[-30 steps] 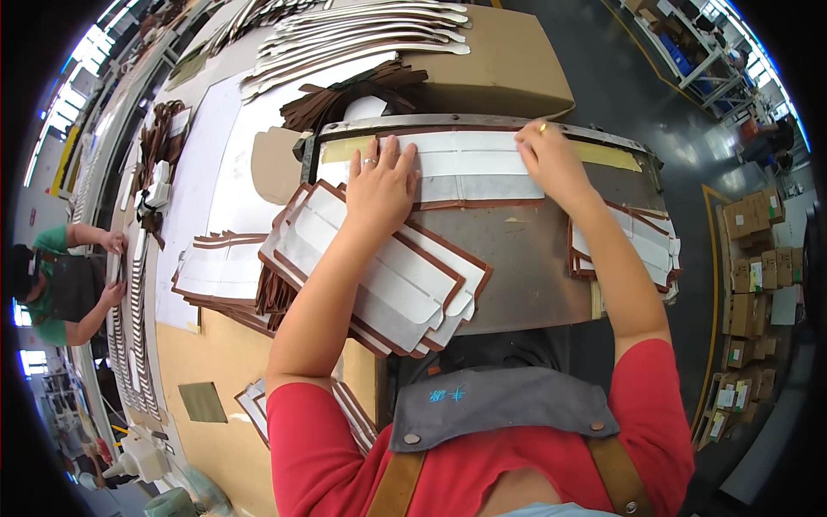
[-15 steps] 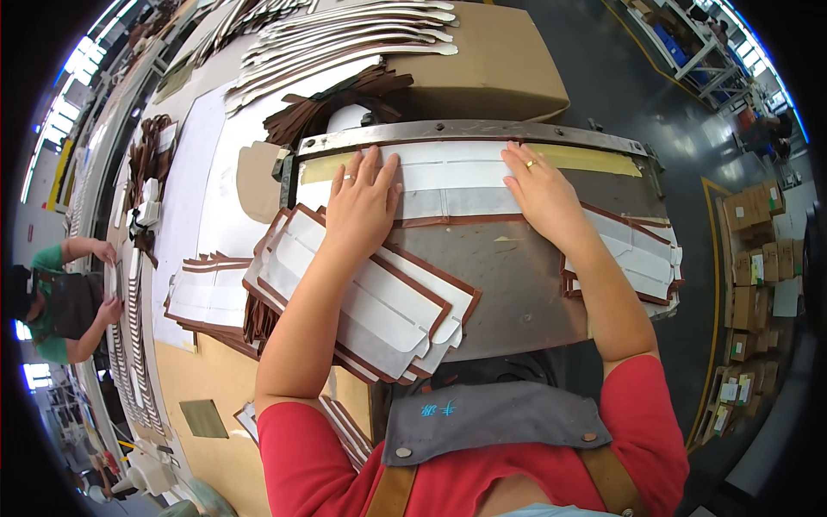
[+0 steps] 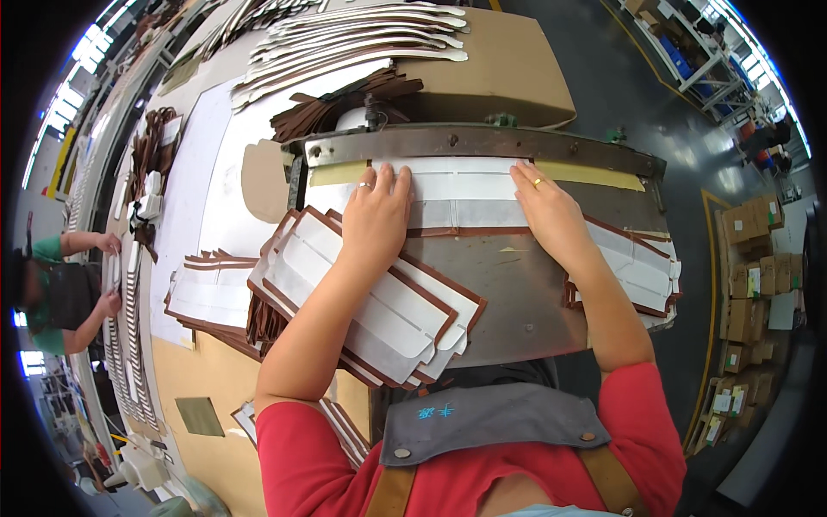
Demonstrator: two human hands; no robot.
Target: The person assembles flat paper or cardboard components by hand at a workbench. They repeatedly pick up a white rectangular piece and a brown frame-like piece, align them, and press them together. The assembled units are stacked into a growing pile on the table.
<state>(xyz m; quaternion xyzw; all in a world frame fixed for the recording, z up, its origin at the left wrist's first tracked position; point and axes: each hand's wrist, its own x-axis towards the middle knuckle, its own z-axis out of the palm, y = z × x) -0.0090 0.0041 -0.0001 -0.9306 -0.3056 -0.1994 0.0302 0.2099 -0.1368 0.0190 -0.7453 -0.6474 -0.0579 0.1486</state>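
Observation:
A white panel with brown edging [image 3: 469,189] lies flat on a grey metal plate [image 3: 508,302], its far edge at a long metal bar [image 3: 517,141]. My left hand [image 3: 377,211] rests on the panel's left end with fingers stretched forward, a ring on one of them. On the right end lies my right hand [image 3: 550,207], also open and flat, with its fingertips close to the bar. Strips of yellow tape [image 3: 586,178] run along the plate beside the panel. Beneath my left forearm is a stack of similar brown-edged white panels [image 3: 362,302]; another stack [image 3: 633,263] sits beside my right forearm.
More panels [image 3: 214,293] are piled at the left. Brown strips [image 3: 345,103] and long white-and-brown pieces [image 3: 353,43] lie beyond the bar, near a big cardboard box [image 3: 482,65]. A co-worker in green sleeves [image 3: 65,293] works at far left. Cartons [image 3: 749,284] stand along the right.
The metal bar has tilted, showing a darker face and green fittings behind it. My hands stay flat on the panel, fingers slightly closer together. The view has shifted a little.

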